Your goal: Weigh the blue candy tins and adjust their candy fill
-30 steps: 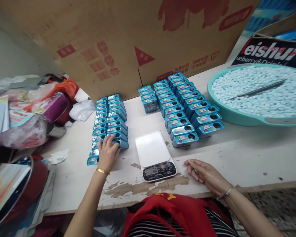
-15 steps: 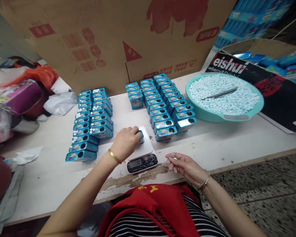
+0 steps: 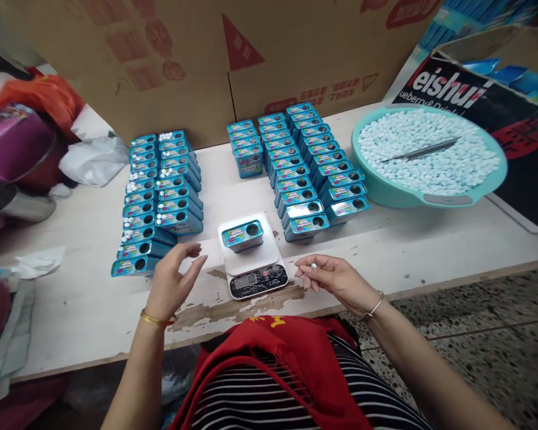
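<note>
A blue candy tin (image 3: 242,235) with a round hole in its lid stands on the white kitchen scale (image 3: 253,258). Just left of the scale, my left hand (image 3: 176,279) hovers with thumb and fingers apart, holding nothing. To the scale's right, my right hand (image 3: 334,278) pinches a small pale candy (image 3: 314,266) between thumb and fingertips. Two rows of similar tins (image 3: 179,222) stand on the left, several with white candies on their lids. More tins (image 3: 306,225) stand in rows beyond the scale to the right.
A turquoise basin (image 3: 448,200) full of pale candies, with a dark metal tool (image 3: 424,149) on top, sits at the right. Behind the tins rises a large cardboard box (image 3: 179,77). A plastic bag (image 3: 94,161) and crumpled tissue (image 3: 40,263) lie left.
My left hand has let go of the tin on the scale and moved left, opening. My right hand stays near the scale with its candy. The view has tilted down a little.
</note>
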A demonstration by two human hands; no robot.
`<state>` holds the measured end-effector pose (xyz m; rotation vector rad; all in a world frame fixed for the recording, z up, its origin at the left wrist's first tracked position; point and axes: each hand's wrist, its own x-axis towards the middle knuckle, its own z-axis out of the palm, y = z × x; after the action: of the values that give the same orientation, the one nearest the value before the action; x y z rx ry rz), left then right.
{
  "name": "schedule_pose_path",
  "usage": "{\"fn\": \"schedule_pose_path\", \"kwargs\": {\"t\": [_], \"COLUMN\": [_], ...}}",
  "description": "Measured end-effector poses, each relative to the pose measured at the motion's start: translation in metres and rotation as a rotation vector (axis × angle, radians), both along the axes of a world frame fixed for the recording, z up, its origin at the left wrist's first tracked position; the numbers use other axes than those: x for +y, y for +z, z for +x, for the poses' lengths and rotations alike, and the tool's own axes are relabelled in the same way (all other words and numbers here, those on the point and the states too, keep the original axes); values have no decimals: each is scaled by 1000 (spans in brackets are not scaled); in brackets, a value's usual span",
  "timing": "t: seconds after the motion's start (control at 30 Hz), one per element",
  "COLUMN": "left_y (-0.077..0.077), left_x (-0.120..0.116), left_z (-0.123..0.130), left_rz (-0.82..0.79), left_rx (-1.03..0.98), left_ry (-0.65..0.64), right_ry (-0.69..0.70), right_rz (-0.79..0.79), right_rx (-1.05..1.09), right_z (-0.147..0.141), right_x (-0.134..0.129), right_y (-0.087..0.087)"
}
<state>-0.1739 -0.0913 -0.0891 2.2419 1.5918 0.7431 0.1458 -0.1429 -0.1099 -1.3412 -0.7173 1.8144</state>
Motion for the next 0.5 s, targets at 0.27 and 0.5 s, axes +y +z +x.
{"fn": "schedule_pose_path", "kwargs": {"t": [0.27,0.5], "left_y": [-25,-25], "left_x": [-13,-10], "left_z": [-8,-8], "left_rz": [-48,-10], "left_rx": [-45,-85], "left_ry": [12,11], "right_ry": [225,341], "right_rz": [397,672], "right_rx": [-291,-620], "right_z": [-27,-57], "right_x": [55,86], "right_y": [43,57]}}
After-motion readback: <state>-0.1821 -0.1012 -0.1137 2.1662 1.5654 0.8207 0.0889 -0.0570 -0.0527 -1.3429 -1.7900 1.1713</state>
